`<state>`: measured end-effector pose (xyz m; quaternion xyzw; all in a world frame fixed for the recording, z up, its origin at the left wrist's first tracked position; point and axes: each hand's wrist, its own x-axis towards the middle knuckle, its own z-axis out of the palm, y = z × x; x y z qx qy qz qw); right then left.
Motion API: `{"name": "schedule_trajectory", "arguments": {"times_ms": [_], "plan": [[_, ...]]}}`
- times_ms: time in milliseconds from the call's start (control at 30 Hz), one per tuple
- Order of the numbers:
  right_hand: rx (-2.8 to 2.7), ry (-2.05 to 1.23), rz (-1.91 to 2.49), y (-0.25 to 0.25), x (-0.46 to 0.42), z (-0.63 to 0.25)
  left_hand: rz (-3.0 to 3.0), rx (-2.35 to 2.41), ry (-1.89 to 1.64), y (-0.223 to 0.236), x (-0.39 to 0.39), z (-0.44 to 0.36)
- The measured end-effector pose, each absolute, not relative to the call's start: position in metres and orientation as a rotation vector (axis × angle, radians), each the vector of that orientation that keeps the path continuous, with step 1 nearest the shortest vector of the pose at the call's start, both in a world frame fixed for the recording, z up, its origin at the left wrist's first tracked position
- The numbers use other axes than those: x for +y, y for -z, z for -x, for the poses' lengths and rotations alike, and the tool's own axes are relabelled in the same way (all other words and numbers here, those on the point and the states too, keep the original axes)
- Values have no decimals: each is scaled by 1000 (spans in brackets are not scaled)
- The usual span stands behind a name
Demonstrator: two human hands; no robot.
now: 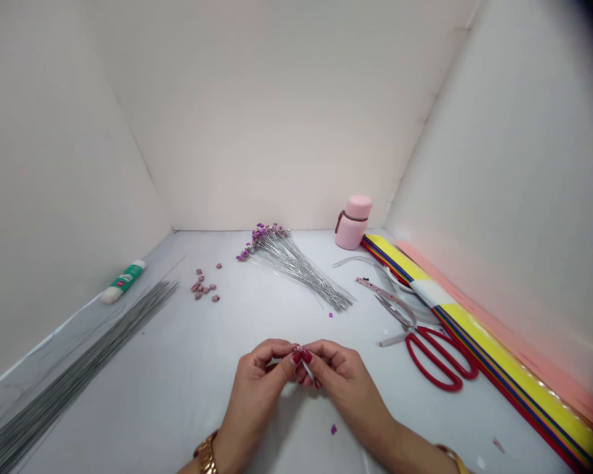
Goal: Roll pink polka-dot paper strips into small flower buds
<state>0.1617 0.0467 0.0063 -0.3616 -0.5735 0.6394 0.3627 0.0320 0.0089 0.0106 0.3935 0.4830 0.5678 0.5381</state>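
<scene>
My left hand [264, 378] and my right hand [340, 378] meet above the near middle of the white table, thumbs and fingers closed in a pinch. Between the fingertips is a thin pale strip [308, 371], one end of which slants down between the thumbs. The rest of it is hidden by the fingers, so its material is unclear. Beyond the hands lies a bunch of silvery wire stems [304, 266] tipped with small purple and pink pieces [261, 238]. Several small dusty-pink folded pieces [202, 288] are scattered to the left.
Grey wires [89, 359] and a green-and-white glue stick [123, 282] lie at left. Red-handled scissors [432, 355], a pink ruler-like strip [383, 291] and stacked coloured sheets [494, 342] lie right. A pink bottle [353, 224] stands behind. Purple scraps [333, 429] dot the table; walls enclose three sides.
</scene>
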Motion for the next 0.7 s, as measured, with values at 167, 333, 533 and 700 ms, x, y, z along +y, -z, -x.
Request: {"name": "schedule_trajectory", "arguments": {"times_ms": [167, 333, 533, 700], "plan": [[-1573, -1558, 978, -6, 45, -162, -970, 1203, -1345, -10, 10, -31], [-1666, -1441, 1057, -3, 44, -163, -927, 1245, -1345, -8, 10, -32], [-1846, -1263, 1001, -6, 44, -165, -765, 1215, -1297, -1, 9, -30], [-1726, -1356, 980, -6, 45, -164, -688, 1055, -1255, -5, 11, -30]]}}
